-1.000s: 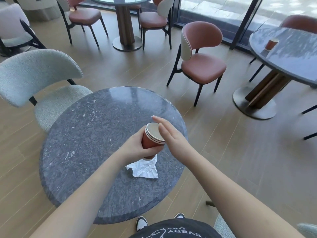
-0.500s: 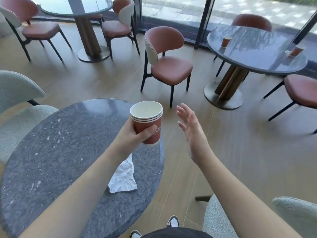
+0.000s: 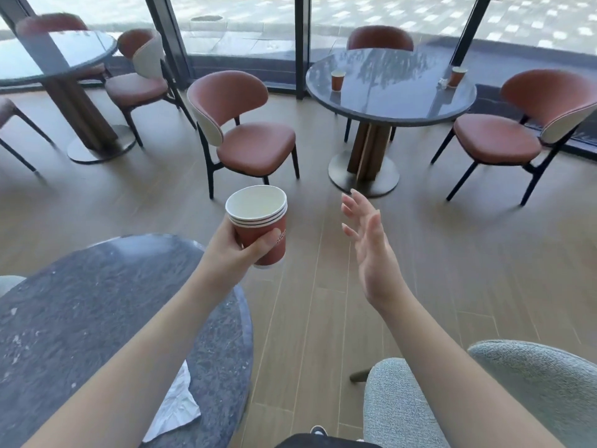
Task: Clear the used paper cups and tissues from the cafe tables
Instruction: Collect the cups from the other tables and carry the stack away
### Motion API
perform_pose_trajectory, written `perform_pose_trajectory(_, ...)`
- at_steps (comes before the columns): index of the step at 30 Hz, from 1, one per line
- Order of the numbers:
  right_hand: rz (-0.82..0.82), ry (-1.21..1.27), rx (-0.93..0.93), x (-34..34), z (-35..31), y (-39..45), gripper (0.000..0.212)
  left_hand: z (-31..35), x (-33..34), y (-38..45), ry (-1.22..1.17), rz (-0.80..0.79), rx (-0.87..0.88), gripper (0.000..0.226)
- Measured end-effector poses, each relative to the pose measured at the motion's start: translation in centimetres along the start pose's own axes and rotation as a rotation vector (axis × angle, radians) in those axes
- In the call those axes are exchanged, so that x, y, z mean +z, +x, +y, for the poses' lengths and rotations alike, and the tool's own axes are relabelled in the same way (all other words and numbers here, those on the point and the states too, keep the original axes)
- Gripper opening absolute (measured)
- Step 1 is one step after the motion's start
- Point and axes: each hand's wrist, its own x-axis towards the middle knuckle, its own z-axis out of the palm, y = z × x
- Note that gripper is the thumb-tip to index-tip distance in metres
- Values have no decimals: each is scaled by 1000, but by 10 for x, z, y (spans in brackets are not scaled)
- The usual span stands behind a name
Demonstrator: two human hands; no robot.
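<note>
Head view: left hand wraps its grip around the stack of paper cups, upright over the floor. Right hand, open and empty, is nearer the far tabletop, whose two cups stand ahead-right; the tissue lies behind by the left elbow.

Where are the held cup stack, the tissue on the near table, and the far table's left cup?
Cup stack (image 3: pixel 263 236): head view, red side wall.
Tissue (image 3: pixel 176 405): head view, crumpled middle.
Left cup (image 3: pixel 338 80): head view, side wall.
</note>
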Motion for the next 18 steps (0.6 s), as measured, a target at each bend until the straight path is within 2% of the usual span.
perform_pose_trajectory(3,-9,-41,-2,-24,3,8,78,2,25,12,-7,7,-3,82)
perform_pose_trajectory(8,-51,-83,-3,-54,9,22,79,-2,55,30,1,-30,19,80)
perform_pose_trajectory(11,-30,-75,-5,-63,9,37,78,-2,64,48,17,-42,36,88)
perform_pose_trajectory(18,-4,-134,16,-65,21,85,88,-20,76,114,14,-79,23,86)
